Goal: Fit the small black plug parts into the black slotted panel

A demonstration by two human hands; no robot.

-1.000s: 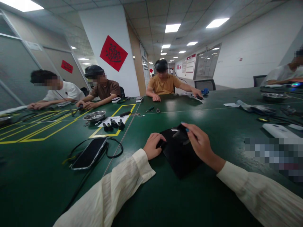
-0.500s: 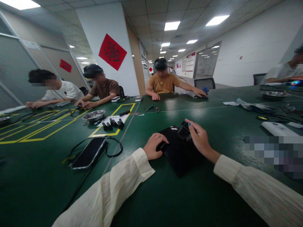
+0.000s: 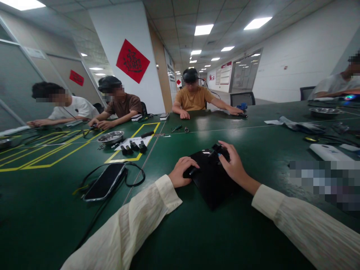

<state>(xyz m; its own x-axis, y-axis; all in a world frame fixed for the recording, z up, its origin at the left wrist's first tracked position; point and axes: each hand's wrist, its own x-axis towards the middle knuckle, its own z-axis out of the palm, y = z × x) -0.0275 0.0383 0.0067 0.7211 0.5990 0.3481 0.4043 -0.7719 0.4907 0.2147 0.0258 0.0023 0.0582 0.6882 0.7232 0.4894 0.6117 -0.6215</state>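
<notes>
A glossy black panel (image 3: pixel 211 193) lies on the green table in front of me. At its left edge my left hand (image 3: pixel 181 171) is closed with curled fingers around a small black piece (image 3: pixel 192 171), most of which is hidden. Over the panel's far right part, my right hand (image 3: pixel 234 165) grips a black plastic part (image 3: pixel 216 149) between thumb and fingers. That part has a blocky, slotted shape; its exact kind is too dark to make out.
Left of my hands, a phone (image 3: pixel 104 182) lies with a looped black cable. Beyond it are several black cylindrical pieces (image 3: pixel 134 146) on white paper, a metal bowl (image 3: pixel 111 137) and a screwdriver (image 3: pixel 177 128). Co-workers (image 3: pixel 192 97) sit across the table. A white device (image 3: pixel 330 153) is at right.
My right hand has turned the black plastic part, and its thumb has shifted down to the near side. My left hand stays nearly in place.
</notes>
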